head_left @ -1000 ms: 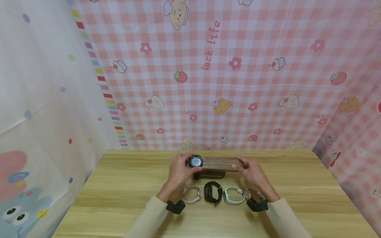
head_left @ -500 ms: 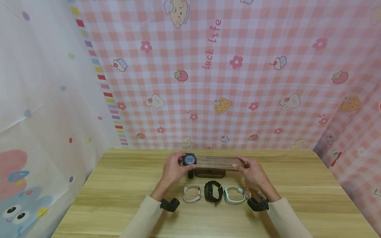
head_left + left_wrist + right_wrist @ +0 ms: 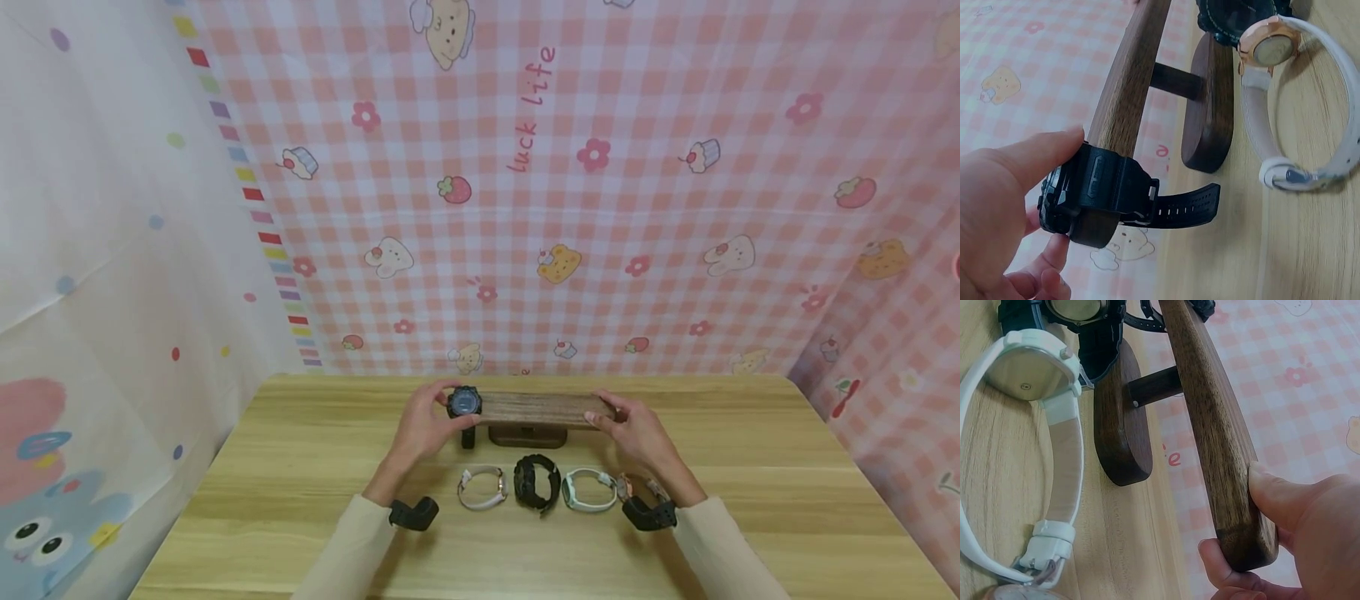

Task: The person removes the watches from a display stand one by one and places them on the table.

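Note:
A dark wooden watch stand (image 3: 540,408), a long bar on a post and oval base, stands toward the back of the table. Strapped round the bar's left end is a black digital watch (image 3: 465,402), its strap tail (image 3: 1185,207) hanging below. My left hand (image 3: 423,421) pinches that watch between thumb and fingers. At the bar's other end my right hand (image 3: 632,427) grips the wood, thumb on the near side and fingers curled beneath, as the right wrist view shows.
In front of the stand lie a white-strapped watch with rose-gold case (image 3: 483,488), a chunky black watch (image 3: 536,483), a mint-white watch (image 3: 590,490) and a rose-gold watch (image 3: 637,487) partly behind the right wrist camera. A pink checked cloth (image 3: 480,208) hangs behind the table.
My left hand has slid the black digital watch leftward along the bar to its left end. My right hand keeps its grip in the same place.

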{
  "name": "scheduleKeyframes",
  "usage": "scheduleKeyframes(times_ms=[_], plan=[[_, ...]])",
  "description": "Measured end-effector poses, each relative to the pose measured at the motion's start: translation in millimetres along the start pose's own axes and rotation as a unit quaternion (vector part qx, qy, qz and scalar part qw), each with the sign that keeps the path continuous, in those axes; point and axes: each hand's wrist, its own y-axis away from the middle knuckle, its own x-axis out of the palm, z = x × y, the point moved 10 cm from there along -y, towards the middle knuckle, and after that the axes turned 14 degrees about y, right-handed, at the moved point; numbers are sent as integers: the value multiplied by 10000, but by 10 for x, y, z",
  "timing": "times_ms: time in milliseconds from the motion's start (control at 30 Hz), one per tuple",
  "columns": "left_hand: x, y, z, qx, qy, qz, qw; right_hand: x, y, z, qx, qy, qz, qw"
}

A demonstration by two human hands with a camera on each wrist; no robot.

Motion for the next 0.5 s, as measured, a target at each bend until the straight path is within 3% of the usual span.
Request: scheduleKeyframes(times_ms=[500], plan=[[-155, 20, 155, -175, 572, -100, 9982, 1, -7, 2, 38, 5, 15, 10000]])
